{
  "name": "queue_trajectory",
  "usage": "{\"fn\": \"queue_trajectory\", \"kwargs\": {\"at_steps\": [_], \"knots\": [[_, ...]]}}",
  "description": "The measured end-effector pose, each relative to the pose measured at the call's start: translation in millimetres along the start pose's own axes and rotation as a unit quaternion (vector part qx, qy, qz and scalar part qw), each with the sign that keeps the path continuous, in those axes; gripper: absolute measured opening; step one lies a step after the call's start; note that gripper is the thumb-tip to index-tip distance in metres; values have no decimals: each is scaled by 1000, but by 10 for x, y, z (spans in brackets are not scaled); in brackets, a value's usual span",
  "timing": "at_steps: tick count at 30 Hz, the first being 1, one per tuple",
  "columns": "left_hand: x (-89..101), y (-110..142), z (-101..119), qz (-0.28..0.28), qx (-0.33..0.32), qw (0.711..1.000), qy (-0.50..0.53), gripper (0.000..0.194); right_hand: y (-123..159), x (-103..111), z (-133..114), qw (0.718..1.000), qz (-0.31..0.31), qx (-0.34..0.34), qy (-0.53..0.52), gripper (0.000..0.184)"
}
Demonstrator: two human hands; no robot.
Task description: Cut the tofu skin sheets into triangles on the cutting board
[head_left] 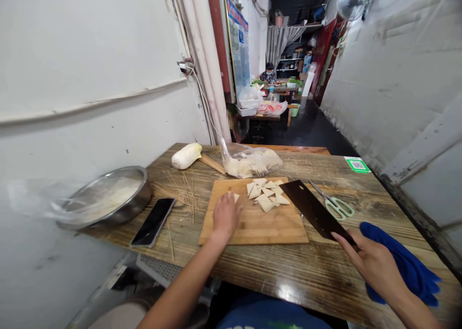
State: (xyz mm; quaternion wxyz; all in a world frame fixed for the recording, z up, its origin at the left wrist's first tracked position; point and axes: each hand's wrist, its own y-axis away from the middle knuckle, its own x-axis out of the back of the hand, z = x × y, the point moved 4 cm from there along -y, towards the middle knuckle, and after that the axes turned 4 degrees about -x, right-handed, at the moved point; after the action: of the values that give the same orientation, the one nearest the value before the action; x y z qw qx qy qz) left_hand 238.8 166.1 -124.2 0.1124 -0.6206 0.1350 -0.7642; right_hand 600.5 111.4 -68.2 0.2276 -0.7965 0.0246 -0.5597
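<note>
My right hand (375, 259) grips the handle of a dark cleaver (313, 209), its blade slanting over the right edge of the wooden cutting board (267, 230). My left hand (226, 216) rests on the board's left part, fingers together over a pale flat piece (236, 198) that peeks out beside the fingertips. Most of that piece is hidden under the hand. Several beige pieces (265, 203), many of them triangular, lie loosely heaped towards the far right of the board, apart from my left hand.
Scissors (337, 206) and a blue cloth (400, 266) lie at the right. Behind the board are a clear bag (252, 161) of pale food and a white cabbage (186, 156). Thin sticks (180, 191), a phone (153, 222) and a metal basin (139, 194) occupy the left. A person (269, 73) sits far back.
</note>
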Motion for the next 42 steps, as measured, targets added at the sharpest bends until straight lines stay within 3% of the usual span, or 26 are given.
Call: {"fn": "queue_trajectory", "kwargs": {"at_steps": [2,4,9,12,15,18,33,42], "knots": [[54,-16,-270,-20,76,997,-10,39,-3,-22,-83,1000,-19,-9,-8,41],[64,-31,-382,-41,103,994,-2,35,-62,-69,-263,998,-62,-7,-9,40],[42,180,-173,-50,93,994,31,31,-404,-251,-956,977,-195,34,79,38],[44,404,-36,-16,74,996,46,36,-645,-367,-1316,956,-249,81,132,36],[44,527,-8,33,48,996,74,35,-828,-461,-1512,944,-269,118,146,32],[29,538,-30,51,38,995,81,33,-934,-524,-1568,938,-274,141,160,31],[8,541,-57,26,47,994,91,34,-1258,-584,-1500,907,-299,230,188,29],[6,546,-55,49,34,993,100,33,-1305,-625,-1404,901,-307,243,183,31]]}}
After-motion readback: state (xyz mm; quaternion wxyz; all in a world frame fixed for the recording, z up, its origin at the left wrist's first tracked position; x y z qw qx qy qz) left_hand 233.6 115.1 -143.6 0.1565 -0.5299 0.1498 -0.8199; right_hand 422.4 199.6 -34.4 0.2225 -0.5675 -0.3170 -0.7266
